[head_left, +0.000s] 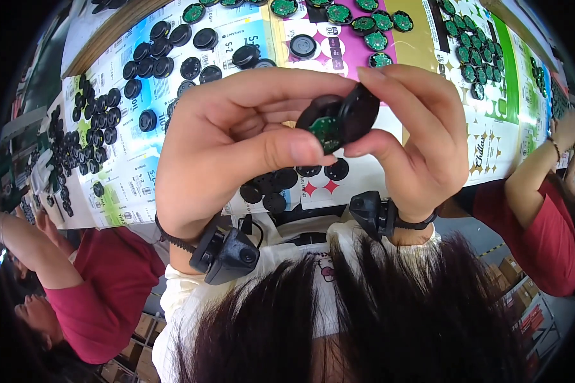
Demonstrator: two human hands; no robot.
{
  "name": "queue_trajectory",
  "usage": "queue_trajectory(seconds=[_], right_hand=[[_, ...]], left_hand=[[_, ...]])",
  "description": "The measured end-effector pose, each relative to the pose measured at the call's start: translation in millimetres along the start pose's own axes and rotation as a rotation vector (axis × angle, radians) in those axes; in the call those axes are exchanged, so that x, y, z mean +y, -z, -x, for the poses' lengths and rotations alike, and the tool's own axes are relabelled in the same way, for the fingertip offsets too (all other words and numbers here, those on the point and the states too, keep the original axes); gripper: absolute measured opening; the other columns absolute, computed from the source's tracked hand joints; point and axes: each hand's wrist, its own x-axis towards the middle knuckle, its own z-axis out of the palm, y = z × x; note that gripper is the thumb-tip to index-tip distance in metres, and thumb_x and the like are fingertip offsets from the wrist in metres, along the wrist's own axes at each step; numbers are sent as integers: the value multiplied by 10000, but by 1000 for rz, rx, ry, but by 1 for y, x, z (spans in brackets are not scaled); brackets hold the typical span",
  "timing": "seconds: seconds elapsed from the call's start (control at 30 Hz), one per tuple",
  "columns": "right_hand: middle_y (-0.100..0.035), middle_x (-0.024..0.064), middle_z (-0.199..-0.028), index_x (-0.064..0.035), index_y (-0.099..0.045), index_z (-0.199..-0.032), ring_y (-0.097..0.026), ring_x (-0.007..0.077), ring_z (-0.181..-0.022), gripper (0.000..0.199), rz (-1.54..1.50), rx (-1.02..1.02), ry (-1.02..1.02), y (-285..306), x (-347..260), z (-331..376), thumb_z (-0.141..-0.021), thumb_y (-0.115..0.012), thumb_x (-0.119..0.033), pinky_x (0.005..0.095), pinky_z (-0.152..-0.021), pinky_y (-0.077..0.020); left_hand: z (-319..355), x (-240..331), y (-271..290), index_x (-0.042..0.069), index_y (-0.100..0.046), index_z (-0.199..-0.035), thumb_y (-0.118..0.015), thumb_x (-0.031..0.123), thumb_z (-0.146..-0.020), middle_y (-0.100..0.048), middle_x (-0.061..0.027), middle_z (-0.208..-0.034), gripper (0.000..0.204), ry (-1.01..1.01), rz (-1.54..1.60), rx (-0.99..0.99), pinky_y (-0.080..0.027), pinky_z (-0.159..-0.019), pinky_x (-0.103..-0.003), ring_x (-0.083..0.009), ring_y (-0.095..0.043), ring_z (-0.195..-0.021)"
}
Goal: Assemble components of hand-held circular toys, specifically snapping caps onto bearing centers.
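Between thumb and fingers, my left hand (214,137) grips a round black housing with a green circuit board (324,131) showing in it. A black disc-shaped cover (361,113) is pinched by my right hand (425,137), tilted on edge against the housing's right side. Both parts are held above the table and meet; whether they are joined I cannot tell. Just below my hands lie several black round parts (275,185). A lone black round cap (303,46) lies beyond my fingers.
Colourful printed sheets (131,185) cover the table. Black round parts (99,121) spread across the left; green circuit-board discs (476,54) cluster at the far right and back. A wooden rail (112,35) edges the far left. Co-workers in red sleeves (108,287) sit on both sides.
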Motion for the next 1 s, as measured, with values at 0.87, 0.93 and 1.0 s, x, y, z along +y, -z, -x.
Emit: queue_trajectory(seconds=[0.87, 0.93, 1.0], right_hand=[[-496, 139, -955, 36, -569, -979, -528, 248, -854, 485, -120, -135, 212, 2, -5, -3, -565, -708, -174, 327, -725, -449], [-497, 139, -955, 37, -569, -978, -529, 250, -858, 484, -113, -132, 206, 2, -6, -4, -565, -708, -175, 326, -728, -450], [-501, 141, -952, 37, -574, -971, -531, 254, -862, 477, -108, -123, 219, 2, -7, -4, -562, -710, -168, 326, -727, -454]], left_hand=[[5, -16, 0, -93, -516, -1027, -645, -90, -610, -606, -175, -849, 437, -120, 221, -60, -496, -607, -220, -159, -602, -699], [5, -15, 0, -94, -517, -1025, -641, -96, -610, -607, -173, -843, 433, -116, 217, -58, -495, -604, -220, -157, -601, -694], [6, -14, 0, -95, -520, -1021, -633, -107, -610, -609, -169, -833, 426, -108, 208, -53, -494, -597, -221, -154, -600, -684]])
